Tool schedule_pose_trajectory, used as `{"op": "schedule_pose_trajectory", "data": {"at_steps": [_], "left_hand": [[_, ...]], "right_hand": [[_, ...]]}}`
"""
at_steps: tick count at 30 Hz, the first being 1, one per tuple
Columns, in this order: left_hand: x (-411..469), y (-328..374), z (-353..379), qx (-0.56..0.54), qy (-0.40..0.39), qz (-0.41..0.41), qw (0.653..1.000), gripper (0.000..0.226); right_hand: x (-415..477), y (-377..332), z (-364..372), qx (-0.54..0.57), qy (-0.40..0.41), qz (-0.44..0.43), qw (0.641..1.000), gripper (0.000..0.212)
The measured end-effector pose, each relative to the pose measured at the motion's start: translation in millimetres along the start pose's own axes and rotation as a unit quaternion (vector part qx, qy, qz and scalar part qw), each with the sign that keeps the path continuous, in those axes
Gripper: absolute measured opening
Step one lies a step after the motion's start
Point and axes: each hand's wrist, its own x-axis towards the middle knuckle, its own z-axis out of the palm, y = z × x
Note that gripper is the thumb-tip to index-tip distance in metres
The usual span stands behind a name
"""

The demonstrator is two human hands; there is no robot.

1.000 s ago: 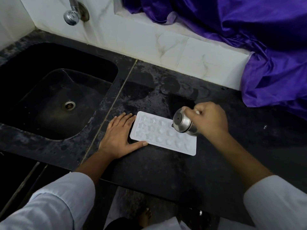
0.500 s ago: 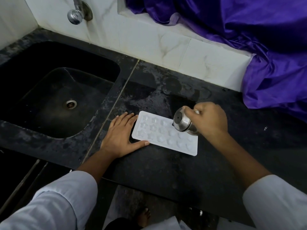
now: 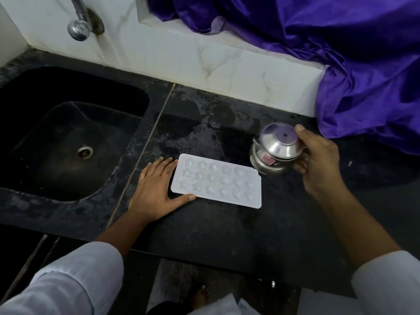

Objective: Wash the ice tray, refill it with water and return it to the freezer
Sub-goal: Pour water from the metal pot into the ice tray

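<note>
Down at the bottom edge you can see my pale sleeves point(image 3: 68, 280) and a bare foot point(image 3: 201, 294) on the floor. Up on the black counter point(image 3: 227, 228), my left hand point(image 3: 154, 189) is lying flat, fingers straight and together. The fingertips are up against the left short end of the white ice tray point(image 3: 218, 180) and the thumb runs along its near edge. The tray sits flat, cups up, with its long side running left to right and the right end angled a bit toward me. Just past its far right corner, my right hand point(image 3: 318, 162) is wrapped round a small steel pot point(image 3: 272, 153) with a red sticker, held tipped over. Can't tell if it's touching the tray. Further left is the black sink point(image 3: 56, 144) with its drain point(image 3: 84, 152). Behind that there's a chrome tap point(image 3: 78, 28) on the white tiled wall point(image 3: 181, 57), and purple cloth point(image 3: 341, 53) spills down onto the counter on the right.
</note>
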Motion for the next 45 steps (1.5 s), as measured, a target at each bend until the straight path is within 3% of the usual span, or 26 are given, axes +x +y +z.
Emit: {"op": "schedule_pose_trajectory", "data": {"at_steps": [2, 4, 8, 11, 16, 18, 20, 23, 26, 29, 33, 37, 41, 45], "left_hand": [[0, 0, 0, 0.0, 0.001, 0.001, 1.0, 0.114], [1, 0, 0, 0.001, 0.001, 0.003, 1.0, 0.114], [0, 0, 1, -0.005, 0.003, 0.002, 1.0, 0.114], [0, 0, 1, -0.008, 0.001, 0.0, 1.0, 0.115], [1, 1, 1, -0.009, 0.0, -0.003, 1.0, 0.114], [1, 0, 1, -0.007, -0.002, -0.003, 1.0, 0.114], [1, 0, 0, -0.008, -0.002, -0.003, 1.0, 0.114], [1, 0, 0, -0.007, -0.005, -0.002, 1.0, 0.113], [1, 1, -1, -0.006, -0.003, 0.0, 1.0, 0.114], [1, 2, -2, -0.004, -0.002, 0.001, 1.0, 0.113], [1, 2, -3, -0.002, -0.005, 0.003, 1.0, 0.114], [1, 3, -2, -0.001, -0.002, 0.007, 1.0, 0.114], [1, 3, -2, -0.004, 0.001, 0.009, 1.0, 0.113], [1, 3, -2, -0.002, 0.003, 0.01, 1.0, 0.113]], "right_hand": [[2, 2, 3, -0.107, -0.005, -0.054, 0.993, 0.043], [5, 7, 4, -0.253, -0.031, -0.108, 0.961, 0.054], [5, 19, 16, -0.52, -0.052, -0.178, 0.834, 0.06], [2, 24, 28, -0.592, -0.061, -0.199, 0.778, 0.057], [2, 29, 41, -0.64, -0.063, -0.222, 0.733, 0.055], [2, 28, 41, -0.639, -0.062, -0.228, 0.732, 0.054], [2, 26, 37, -0.616, -0.057, -0.224, 0.753, 0.054], [5, 25, 19, -0.514, -0.031, -0.166, 0.841, 0.058], [5, 25, -1, -0.297, -0.002, -0.076, 0.952, 0.061], [-2, 18, -15, -0.091, 0.04, 0.01, 0.995, 0.046], [-5, 7, -33, 0.034, 0.058, 0.021, 0.997, 0.038], [-4, 1, -39, 0.003, 0.065, 0.006, 0.998, 0.038], [2, 10, -38, -0.211, 0.035, -0.07, 0.974, 0.054], [2, 23, -26, -0.481, 0.003, -0.138, 0.866, 0.06]]}}
